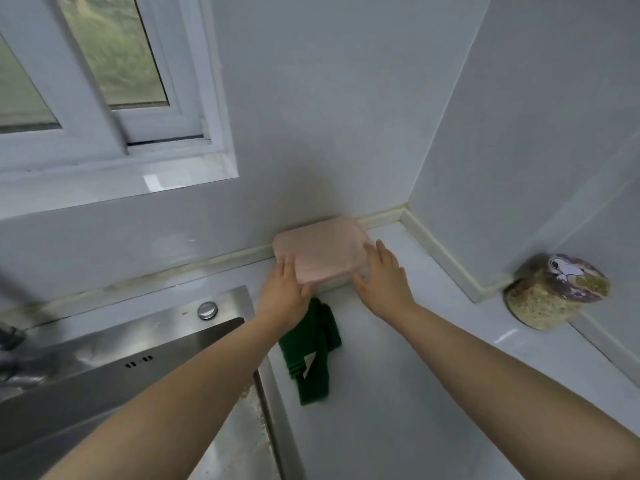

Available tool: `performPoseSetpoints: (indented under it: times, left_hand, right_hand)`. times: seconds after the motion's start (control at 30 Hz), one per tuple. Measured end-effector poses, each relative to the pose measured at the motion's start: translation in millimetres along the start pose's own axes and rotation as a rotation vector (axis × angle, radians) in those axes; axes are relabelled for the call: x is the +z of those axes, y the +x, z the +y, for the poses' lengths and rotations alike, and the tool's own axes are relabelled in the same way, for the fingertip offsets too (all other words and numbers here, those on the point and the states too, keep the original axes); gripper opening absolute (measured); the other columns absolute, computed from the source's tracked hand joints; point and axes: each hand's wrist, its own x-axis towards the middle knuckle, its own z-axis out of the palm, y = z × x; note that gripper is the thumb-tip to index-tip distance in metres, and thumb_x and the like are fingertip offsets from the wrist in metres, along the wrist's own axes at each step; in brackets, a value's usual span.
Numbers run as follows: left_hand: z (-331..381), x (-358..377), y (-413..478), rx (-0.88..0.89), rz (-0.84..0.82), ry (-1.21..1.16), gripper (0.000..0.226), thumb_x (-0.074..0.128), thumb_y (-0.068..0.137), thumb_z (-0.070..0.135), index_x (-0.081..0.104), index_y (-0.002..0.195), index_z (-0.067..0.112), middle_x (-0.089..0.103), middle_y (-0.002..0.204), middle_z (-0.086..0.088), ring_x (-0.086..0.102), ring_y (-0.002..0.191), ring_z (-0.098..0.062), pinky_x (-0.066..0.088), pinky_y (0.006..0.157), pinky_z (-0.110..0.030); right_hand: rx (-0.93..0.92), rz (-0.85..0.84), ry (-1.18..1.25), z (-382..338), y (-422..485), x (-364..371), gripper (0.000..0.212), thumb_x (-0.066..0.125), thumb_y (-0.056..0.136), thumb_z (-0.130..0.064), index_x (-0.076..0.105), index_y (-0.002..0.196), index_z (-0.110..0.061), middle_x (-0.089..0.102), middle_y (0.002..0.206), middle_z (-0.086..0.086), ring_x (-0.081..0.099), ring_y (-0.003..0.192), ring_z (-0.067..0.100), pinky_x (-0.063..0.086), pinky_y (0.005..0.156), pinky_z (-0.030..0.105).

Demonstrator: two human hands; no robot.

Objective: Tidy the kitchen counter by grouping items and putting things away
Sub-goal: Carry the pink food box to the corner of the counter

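Pink box [325, 251] on the worktop [426, 344], left hand [284, 289] pinching its edge, right hand [381, 276] flat against its side; green cloth [311, 362] just in front, jar [550, 294] well right.

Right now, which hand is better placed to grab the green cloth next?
Probably left. The left hand holds the pink container's near-left corner, directly above the green cloth; the right hand is farther to the side.
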Motion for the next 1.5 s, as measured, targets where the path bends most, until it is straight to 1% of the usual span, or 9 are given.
performPoseSetpoints:
  times: [0.13,0.33,0.47,0.63,0.77,0.93,1.17,1.27,1.5]
  left_hand:
    - [-3.7,4.2,46.5,-0.276,0.079,-0.447,0.059,0.049,0.097,0.027,0.023,0.146,0.005,0.038,0.145,-0.017,0.044,0.127,-0.033,0.037,0.106,-0.04]
    - [-17.7,11.8,86.3,-0.514,0.056,-0.576,0.045,0.046,0.097,0.027,0.047,0.131,-0.003,0.055,0.128,-0.022,0.054,0.114,-0.038,0.046,0.096,-0.039]
    - [-25.9,17.5,93.1,-0.562,0.029,-0.644,0.047,0.046,0.097,0.035,0.054,0.124,-0.002,0.06,0.117,-0.022,0.06,0.102,-0.039,0.052,0.09,-0.047]
    - [-28.5,22.7,96.7,-0.588,0.049,-0.657,0.043,0.044,0.099,0.033,0.054,0.125,0.0,0.059,0.11,-0.02,0.061,0.097,-0.038,0.055,0.083,-0.047]
    - [-28.0,25.0,95.8,-0.577,0.068,-0.646,0.044,0.039,0.1,0.033,0.053,0.125,0.0,0.06,0.116,-0.022,0.061,0.099,-0.038,0.053,0.087,-0.048]
    - [-28.0,19.1,91.9,-0.59,0.028,-0.719,0.042,0.036,0.102,0.029,0.05,0.13,0.001,0.054,0.107,-0.017,0.054,0.092,-0.034,0.054,0.082,-0.044]
    - [-9.8,2.6,67.1,-0.57,0.014,-0.862,0.044,0.036,0.101,0.033,0.044,0.138,0.012,0.053,0.127,-0.013,0.053,0.109,-0.03,0.05,0.091,-0.042]
    - [8.0,-3.3,52.7,-0.556,-0.02,-1.001,0.04,0.038,0.1,0.033,0.043,0.136,0.016,0.054,0.125,-0.008,0.053,0.107,-0.025,0.049,0.09,-0.042]
    - [37.7,-11.0,5.9,-0.483,-0.065,-1.104,0.033,0.051,0.095,0.033,0.052,0.119,0.011,0.059,0.098,-0.005,0.055,0.096,-0.022,0.049,0.081,-0.038]
  right_hand:
    - [0.148,-0.021,0.246,8.0,55.2,13.5,0.07,0.045,0.09,-0.047,0.027,0.146,-0.009,0.03,0.149,0.012,0.03,0.135,0.031,0.031,0.109,0.047]
    - [0.451,-0.044,0.566,20.6,105.6,31.0,0.07,0.056,0.093,-0.029,0.02,0.146,0.0,0.037,0.145,0.018,0.042,0.129,0.033,0.037,0.101,0.033]
    - [0.582,0.015,0.707,26.4,116.2,43.3,0.057,0.06,0.089,-0.027,0.04,0.134,0.002,0.052,0.129,0.018,0.054,0.111,0.033,0.047,0.096,0.04]
    - [0.668,0.031,0.878,30.2,122.5,52.4,0.051,0.061,0.085,-0.023,0.045,0.13,-0.004,0.053,0.123,0.015,0.055,0.102,0.032,0.052,0.088,0.053]
    - [0.72,0.041,1.015,27.9,123.2,54.2,0.044,0.055,0.089,-0.017,0.045,0.13,-0.008,0.052,0.12,0.015,0.054,0.099,0.035,0.055,0.078,0.052]
    - [0.839,0.023,1.326,26.2,111.3,53.5,0.033,0.048,0.093,-0.006,0.049,0.126,-0.008,0.056,0.099,0.012,0.055,0.075,0.026,0.052,0.058,0.038]
    - [0.878,0.126,1.512,27.6,76.2,38.0,0.039,0.057,0.089,-0.014,0.054,0.126,-0.002,0.06,0.117,0.012,0.057,0.107,0.03,0.046,0.099,0.047]
    - [0.895,0.201,1.585,32.2,61.5,21.6,0.03,0.058,0.088,-0.015,0.054,0.117,-0.011,0.058,0.108,0.007,0.056,0.105,0.028,0.044,0.098,0.048]
    - [0.903,0.306,1.708,39.2,5.1,-16.8,0.03,0.063,0.078,-0.015,0.059,0.108,-0.009,0.066,0.107,0.013,0.064,0.091,0.032,0.052,0.084,0.055]
